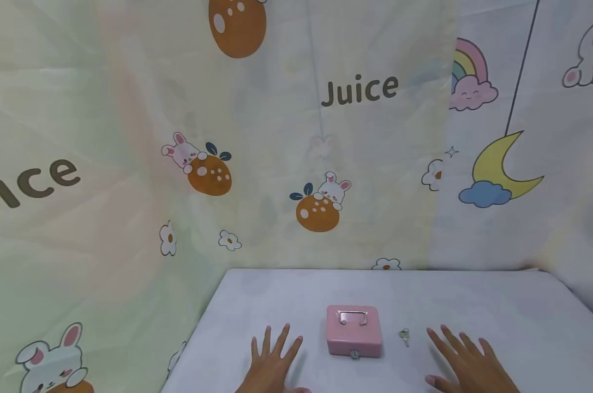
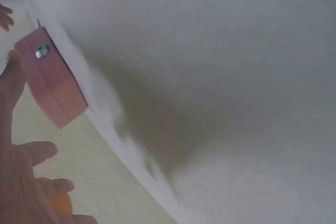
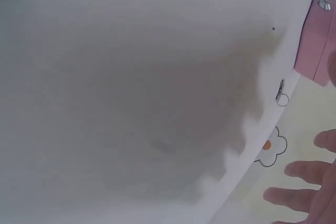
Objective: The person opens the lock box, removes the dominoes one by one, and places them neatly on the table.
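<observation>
And here's the pink box (image 1: 354, 333), sitting upright on the tabletop (image 1: 512, 311), lid down, between the two hands and touched by neither! Up top there's a silvery handle (image 1: 353, 312); on the front face, low and central, a round metal lock (image 1: 355, 354) points back toward the person. Just off the box's right side lies a small key (image 1: 405, 337) on a ring, flat on the white surface, apart from the box. Over on the left, the left hand (image 1: 271, 364), back upward, grip wide, fingers fanned and aimed away from the person, near the box! Across on the right, the right hand (image 1: 468, 361) mirrors it: grip wide too, fingers spread, thumb out, closer to the key than to the box. Behind it all hangs the printed cloth (image 1: 276, 103), with rabbits hugging orange fruits, the word "Juice", and, off to the right, a yellow moon (image 1: 487, 155) over a blue cloud (image 1: 485, 195)!
</observation>
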`<state>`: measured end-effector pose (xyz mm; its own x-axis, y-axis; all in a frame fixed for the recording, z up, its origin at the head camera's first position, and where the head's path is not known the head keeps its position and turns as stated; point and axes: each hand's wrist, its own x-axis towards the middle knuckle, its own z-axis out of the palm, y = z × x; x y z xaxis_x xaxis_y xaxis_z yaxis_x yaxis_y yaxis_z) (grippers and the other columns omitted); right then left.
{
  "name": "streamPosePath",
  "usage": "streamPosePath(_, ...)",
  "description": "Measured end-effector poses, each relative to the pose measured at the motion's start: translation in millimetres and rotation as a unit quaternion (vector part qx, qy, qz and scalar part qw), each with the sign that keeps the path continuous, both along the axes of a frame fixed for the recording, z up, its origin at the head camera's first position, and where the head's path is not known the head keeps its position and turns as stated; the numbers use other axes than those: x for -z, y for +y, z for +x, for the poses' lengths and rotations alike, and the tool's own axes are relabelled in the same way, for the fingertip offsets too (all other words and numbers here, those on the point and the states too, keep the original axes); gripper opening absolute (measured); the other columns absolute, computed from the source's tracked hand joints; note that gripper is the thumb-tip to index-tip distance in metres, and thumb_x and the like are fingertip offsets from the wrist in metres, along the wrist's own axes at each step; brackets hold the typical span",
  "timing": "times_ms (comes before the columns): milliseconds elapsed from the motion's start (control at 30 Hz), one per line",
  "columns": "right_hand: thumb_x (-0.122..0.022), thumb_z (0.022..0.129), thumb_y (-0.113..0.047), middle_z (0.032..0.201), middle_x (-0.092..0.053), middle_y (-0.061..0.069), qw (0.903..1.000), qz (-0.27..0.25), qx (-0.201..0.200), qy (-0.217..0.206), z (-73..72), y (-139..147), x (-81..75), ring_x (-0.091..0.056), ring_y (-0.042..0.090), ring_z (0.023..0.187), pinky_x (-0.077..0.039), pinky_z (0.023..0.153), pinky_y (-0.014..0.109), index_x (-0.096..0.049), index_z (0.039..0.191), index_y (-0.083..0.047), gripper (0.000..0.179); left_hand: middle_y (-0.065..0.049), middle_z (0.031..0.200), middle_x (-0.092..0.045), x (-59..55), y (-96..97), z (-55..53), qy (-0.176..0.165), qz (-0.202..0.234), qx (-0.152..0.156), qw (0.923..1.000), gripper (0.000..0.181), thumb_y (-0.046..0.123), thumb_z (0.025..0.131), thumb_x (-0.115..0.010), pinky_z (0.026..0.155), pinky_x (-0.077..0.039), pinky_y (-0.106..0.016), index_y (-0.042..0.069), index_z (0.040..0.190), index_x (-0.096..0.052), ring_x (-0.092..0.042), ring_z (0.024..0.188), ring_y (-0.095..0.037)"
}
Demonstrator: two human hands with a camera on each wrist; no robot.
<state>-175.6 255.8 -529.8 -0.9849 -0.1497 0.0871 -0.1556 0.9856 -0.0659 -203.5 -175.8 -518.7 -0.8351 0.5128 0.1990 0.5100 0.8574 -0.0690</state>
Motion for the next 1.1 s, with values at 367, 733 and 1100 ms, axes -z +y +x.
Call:
streamPosePath(367,-0.08,0.082,-0.037,0.124,-0.067,0.012,0.9942,-0.052,-0.092,0.022,-24.1,-18,-13.5,-0.066,0.032,0.105,-0.051,0.089,0.056,-0.06,0.133,-0.007,0.064,-0.013,0.162,-0.032,-12.1,33.3,-20.9,-0.08,0.004,0.04,0.996,0.096,0.08,0.079,-0.06,0.104,-0.036,-0.068,0.025,0.155,-0.038,-0.038,0.142,-0.045)
streamPosePath(733,-0.077,0.082,-0.002,0.095,-0.065,-0.006,0.9767,-0.093,-0.193,0.012,-58.6,-12,-12.6,-0.067,0.015,0.087,-0.058,0.074,0.032,-0.07,0.107,-0.014,0.029,-0.013,0.162,-0.031,-10.2,71.7,-52.5,-0.104,0.031,0.076,0.9912,0.101,0.074,0.084,-0.061,0.108,-0.044,-0.049,0.017,0.159,-0.027,-0.044,0.141,-0.032)
streamPosePath(1100,-0.076,0.084,-0.003,0.093,-0.059,-0.01,0.9681,-0.142,-0.188,-0.085,-80.7,-13,-12.1,-0.059,0.003,0.082,-0.056,0.073,0.03,-0.07,0.108,-0.016,0.028,-0.013,0.159,-0.036,-7.3,90.7,-70.9,-0.123,0.054,0.073,0.9882,0.105,0.069,0.081,-0.069,0.105,-0.047,-0.045,0.008,0.156,-0.027,-0.045,0.14,-0.029)
